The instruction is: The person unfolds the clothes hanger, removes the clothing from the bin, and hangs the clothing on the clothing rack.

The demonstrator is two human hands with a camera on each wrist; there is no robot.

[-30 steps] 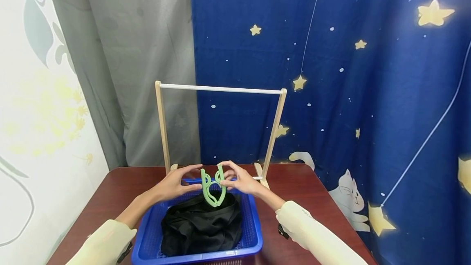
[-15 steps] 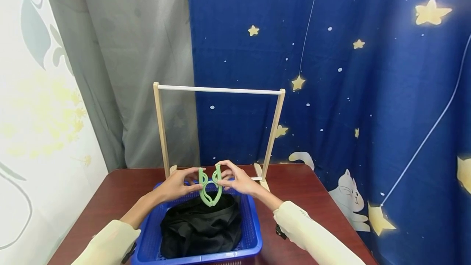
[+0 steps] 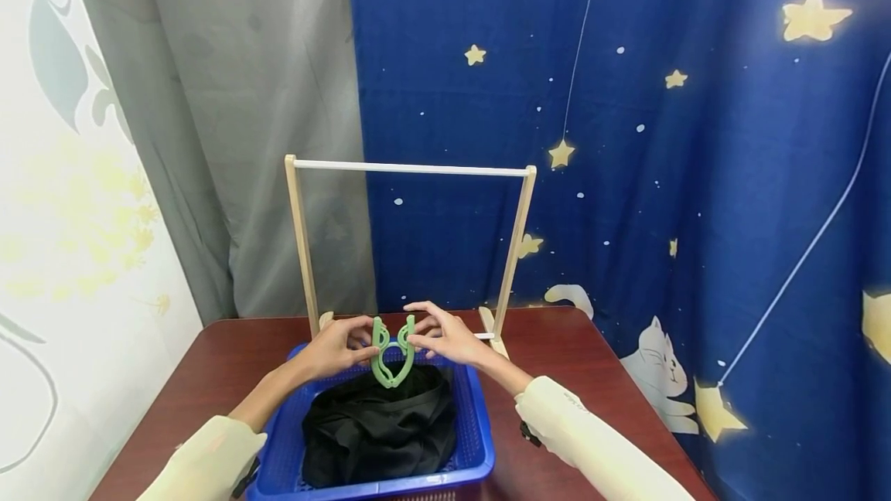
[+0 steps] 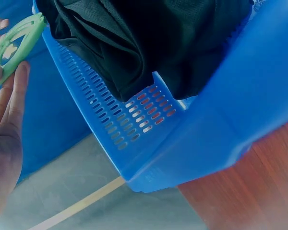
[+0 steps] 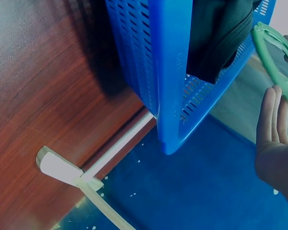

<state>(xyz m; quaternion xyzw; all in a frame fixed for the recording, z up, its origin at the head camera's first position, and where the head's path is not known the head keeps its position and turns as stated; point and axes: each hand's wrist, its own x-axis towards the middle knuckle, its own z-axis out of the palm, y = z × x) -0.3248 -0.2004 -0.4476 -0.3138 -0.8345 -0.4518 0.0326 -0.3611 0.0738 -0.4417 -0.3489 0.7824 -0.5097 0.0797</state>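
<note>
A green folding clothes hanger (image 3: 378, 366), its two arms folded upward, is held upright above a blue basket (image 3: 480, 416). My left hand (image 3: 332, 348) pinches the hanger's left arm between thumb and fingers. On the other side my right hand (image 3: 452, 340) grips the right arm with thumb and fingers, its index finger raised off the top. Black cloth (image 3: 379, 431) lies bunched in the basket, below the hanger. In the left wrist view the hanger (image 4: 31, 38) shows at the upper left by the fingers; in the right wrist view the hanger (image 5: 266, 57) shows at the right edge.
Behind the basket stands a wooden rack with a white top bar (image 3: 411, 168); one of its feet (image 5: 60, 167) rests on the table. The reddish-brown table (image 3: 557, 377) extends to both sides. Grey and blue curtains (image 3: 445, 253) hang behind.
The hanger has shifted slightly left. My left fingers have closed in on its left arm, having been spread beside it. My right index finger has lifted off the top of the right arm.
</note>
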